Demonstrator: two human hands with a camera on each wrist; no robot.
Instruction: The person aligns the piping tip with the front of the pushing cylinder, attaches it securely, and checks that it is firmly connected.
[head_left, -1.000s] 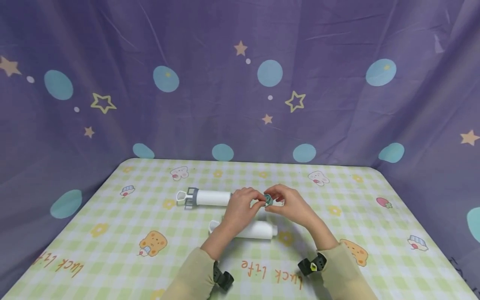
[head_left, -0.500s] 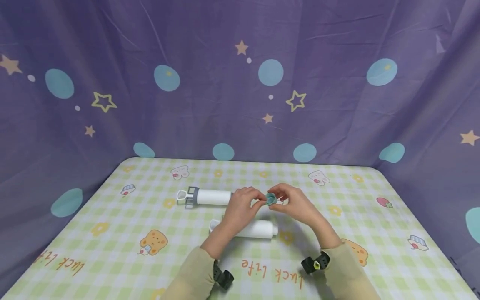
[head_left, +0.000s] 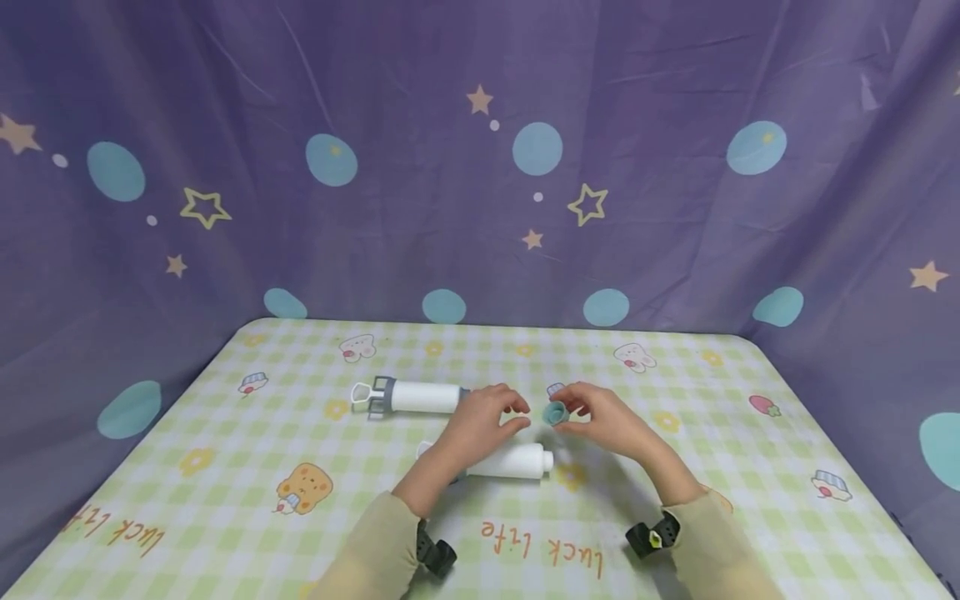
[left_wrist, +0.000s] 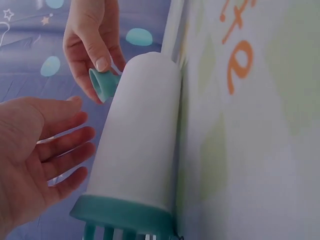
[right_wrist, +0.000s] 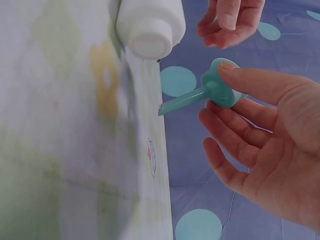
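Note:
My right hand pinches a small teal nozzle between thumb and fingers. In the right wrist view the nozzle has a wide cup and a long thin tube pointing left. My left hand is apart from it, fingers loosely bent with nothing between them. Below the left hand lies a white syringe-like barrel, its bare stubby end to the right. The left wrist view shows the teal collar on this barrel. Farther back lies a second white barrel, its right end partly behind my left hand.
The second barrel has a grey finger-grip collar and a white looped handle at its left. A green checked cloth with printed pictures covers the table. Behind it hangs a purple curtain.
My left hand has let go of the nozzle and drawn slightly left. The right hand has moved a little right and nearer, carrying the nozzle, whose open cup has turned toward the head camera.

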